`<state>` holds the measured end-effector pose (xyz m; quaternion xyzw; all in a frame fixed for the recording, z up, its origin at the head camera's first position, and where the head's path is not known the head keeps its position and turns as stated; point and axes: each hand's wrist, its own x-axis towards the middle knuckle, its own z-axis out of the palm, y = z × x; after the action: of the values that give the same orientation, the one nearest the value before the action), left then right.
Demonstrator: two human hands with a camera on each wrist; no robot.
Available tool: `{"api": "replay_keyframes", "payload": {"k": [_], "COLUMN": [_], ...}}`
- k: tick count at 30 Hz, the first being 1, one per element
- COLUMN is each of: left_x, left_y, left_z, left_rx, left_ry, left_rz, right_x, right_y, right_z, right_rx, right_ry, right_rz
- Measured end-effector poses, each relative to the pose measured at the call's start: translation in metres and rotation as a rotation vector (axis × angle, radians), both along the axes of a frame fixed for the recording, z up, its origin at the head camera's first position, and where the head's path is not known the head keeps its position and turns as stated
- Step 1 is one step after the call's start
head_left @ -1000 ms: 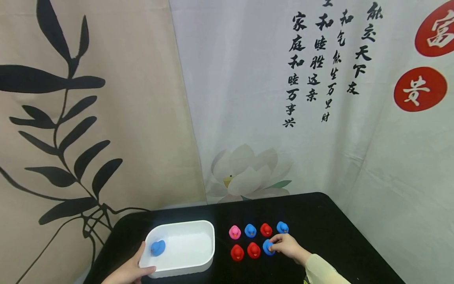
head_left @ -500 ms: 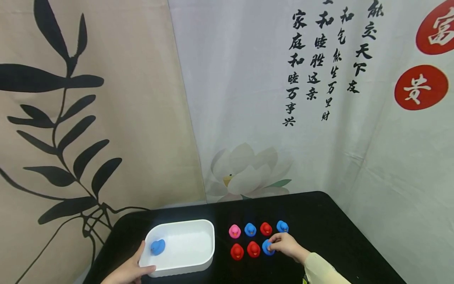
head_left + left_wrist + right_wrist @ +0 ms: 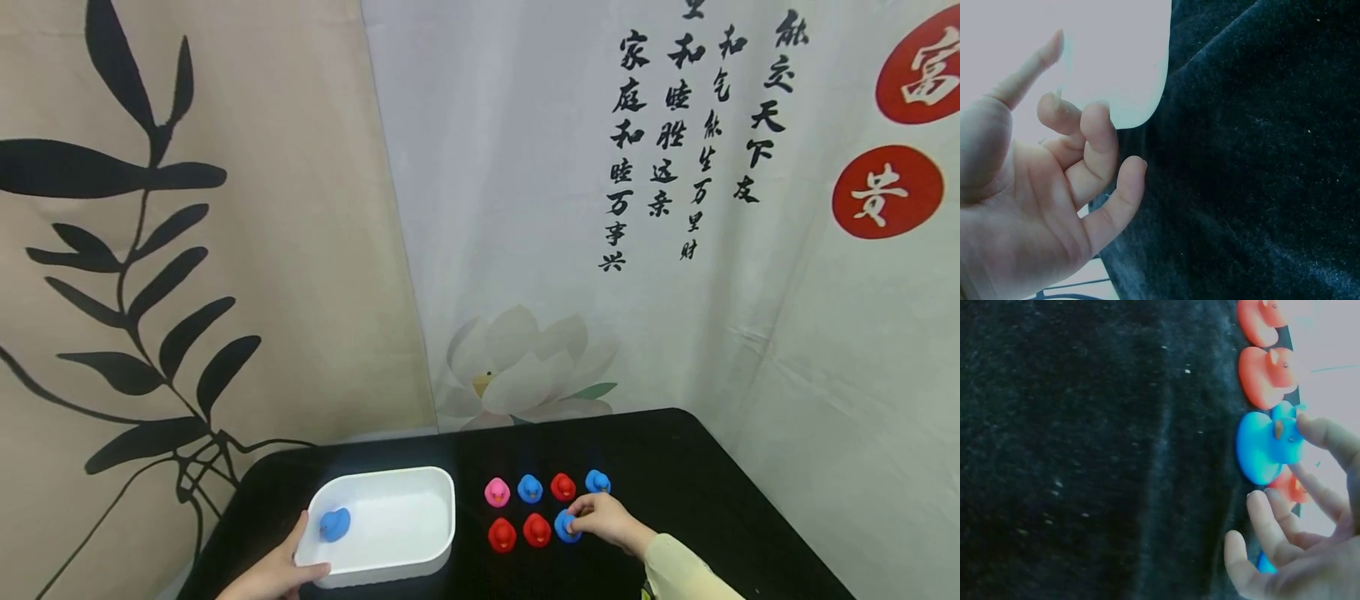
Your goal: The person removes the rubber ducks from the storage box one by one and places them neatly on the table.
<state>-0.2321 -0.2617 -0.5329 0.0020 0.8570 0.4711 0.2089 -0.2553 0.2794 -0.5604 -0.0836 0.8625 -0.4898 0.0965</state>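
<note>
My left hand [image 3: 273,568] holds the left end of a white plastic tub [image 3: 405,570], the thumb lying at its near rim. In the left wrist view, the fingers of the left hand [image 3: 1054,181] curl against the pale tub [image 3: 1132,75]. One blue rubber duck [image 3: 334,525] lies inside the tub, towards its left end. My right hand [image 3: 611,523] pinches another blue rubber duck [image 3: 563,528], at the right end of the near row, between thumb and forefinger. The right wrist view shows this blue duck [image 3: 1257,450] upright on the cloth, the other fingers of the right hand [image 3: 1304,550] spread beside it.
Two red ducks [image 3: 502,535] stand left of the pinched duck. Behind them runs a row with a pink duck [image 3: 497,492], a blue duck [image 3: 529,489], a red duck [image 3: 562,487] and another blue duck [image 3: 597,481]. Black cloth [image 3: 675,467] covers the table; a printed curtain [image 3: 525,208] hangs behind.
</note>
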Motion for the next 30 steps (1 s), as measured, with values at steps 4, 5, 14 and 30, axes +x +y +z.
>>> {"api": "replay_keyframes", "payload": {"k": [4, 5, 14, 30], "left_x": [-0.003, -0.004, -0.002, -0.002], "left_y": [-0.001, -0.002, -0.007, -0.002], "left_z": [0.0, 0.0, -0.007, -0.005], "left_rx": [0.004, 0.0, -0.133, -0.067], "left_ry": [-0.001, 0.0, 0.016, 0.021], "left_rz": [0.017, 0.019, 0.049, 0.036], "right_x": [-0.006, -0.009, -0.031, -0.06], "right_y": [-0.002, -0.003, -0.026, -0.11], "right_z": [0.013, 0.018, 0.057, 0.094], "right_rx": [0.023, 0.035, 0.067, 0.078], "right_ry": [-0.039, -0.045, 0.041, 0.089], "right_rz": [-0.033, -0.039, 0.044, 0.233]}}
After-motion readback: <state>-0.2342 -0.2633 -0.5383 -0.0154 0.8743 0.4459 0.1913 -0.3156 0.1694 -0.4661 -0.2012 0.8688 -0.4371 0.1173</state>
